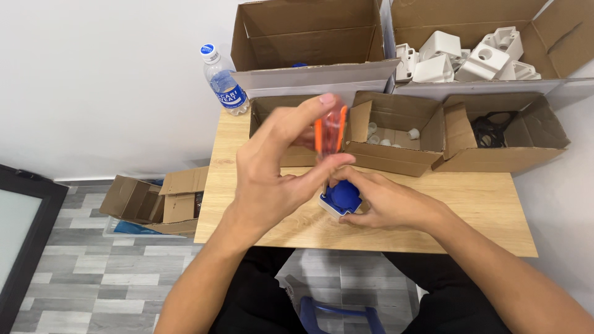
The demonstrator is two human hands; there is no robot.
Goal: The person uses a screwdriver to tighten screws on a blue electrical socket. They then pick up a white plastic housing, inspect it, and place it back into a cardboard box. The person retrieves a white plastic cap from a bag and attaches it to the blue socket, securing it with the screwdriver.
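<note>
The left hand [278,167] grips an orange-handled screwdriver [330,133] upright, its tip down on the blue-and-white part [341,199] that the right hand [383,201] pinches against the wooden table [470,204], just in front of the cardboard boxes [396,133]. Likely risk: the tip slips off and jabs the steadying fingers, since they sit so close.

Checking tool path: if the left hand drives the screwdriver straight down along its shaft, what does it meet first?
Probably the blue and white part that the right hand steadies on the table. The left hand holds the orange screwdriver upright above it; depth unclear.
</note>
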